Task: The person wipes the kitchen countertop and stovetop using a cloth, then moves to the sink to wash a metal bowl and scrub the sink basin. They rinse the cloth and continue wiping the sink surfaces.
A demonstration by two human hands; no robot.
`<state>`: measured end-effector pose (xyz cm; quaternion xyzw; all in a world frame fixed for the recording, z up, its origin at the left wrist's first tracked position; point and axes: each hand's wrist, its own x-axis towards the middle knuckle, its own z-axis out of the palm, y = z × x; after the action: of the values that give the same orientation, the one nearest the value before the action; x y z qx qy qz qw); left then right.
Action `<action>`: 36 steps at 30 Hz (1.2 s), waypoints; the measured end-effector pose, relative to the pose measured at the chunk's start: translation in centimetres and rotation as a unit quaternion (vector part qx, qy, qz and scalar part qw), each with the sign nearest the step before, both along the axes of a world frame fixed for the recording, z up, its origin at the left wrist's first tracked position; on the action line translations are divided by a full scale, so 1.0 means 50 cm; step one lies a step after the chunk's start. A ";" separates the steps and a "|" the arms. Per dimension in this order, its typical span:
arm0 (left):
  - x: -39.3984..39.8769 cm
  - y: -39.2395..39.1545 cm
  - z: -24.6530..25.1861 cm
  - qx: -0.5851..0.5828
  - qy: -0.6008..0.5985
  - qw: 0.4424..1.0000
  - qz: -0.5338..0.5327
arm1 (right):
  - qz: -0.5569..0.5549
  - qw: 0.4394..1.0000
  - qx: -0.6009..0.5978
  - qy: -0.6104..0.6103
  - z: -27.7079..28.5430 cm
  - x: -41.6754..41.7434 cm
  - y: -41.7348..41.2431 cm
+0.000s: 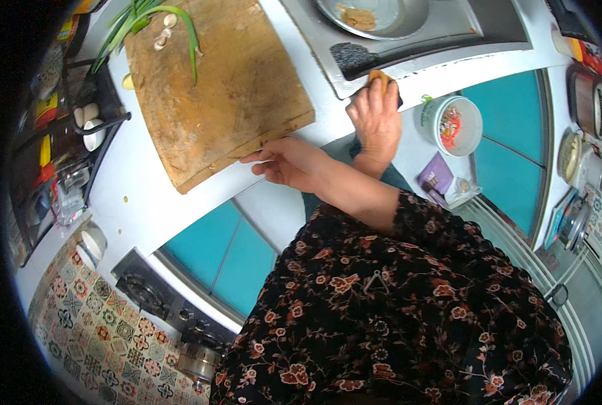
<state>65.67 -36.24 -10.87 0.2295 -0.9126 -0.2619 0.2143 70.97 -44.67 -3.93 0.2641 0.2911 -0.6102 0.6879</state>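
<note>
My left hand (376, 119) is closed around an orange sponge (380, 77) with a dark side, on the white counter edge in front of the sink. Its wrist passes under my other forearm. Crossed over it, my right hand (283, 162) reaches left with bent fingers apart and holds nothing. It is at the front edge of a worn wooden cutting board (220, 96); contact with the board cannot be told. Garlic cloves (163, 38) and green onions (129, 23) lie at the board's far left corner.
A metal bowl (382, 20) with a tan lump stands by the sink (450, 30), near a dark scourer (351, 59). A white bucket (470, 126) holds scraps beside a purple packet (436, 173). A black rack (106, 136) stands left; a stove (144, 293) is lower left.
</note>
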 end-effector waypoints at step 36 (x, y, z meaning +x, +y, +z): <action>-0.607 0.785 -0.030 0.111 0.034 0.908 -0.403 | -0.543 0.765 0.308 0.156 0.098 -0.071 1.080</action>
<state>35.31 3.02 -12.35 -0.1443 -0.8845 -0.4335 0.0949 67.40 9.33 0.96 0.4767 0.3745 -0.7924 0.0681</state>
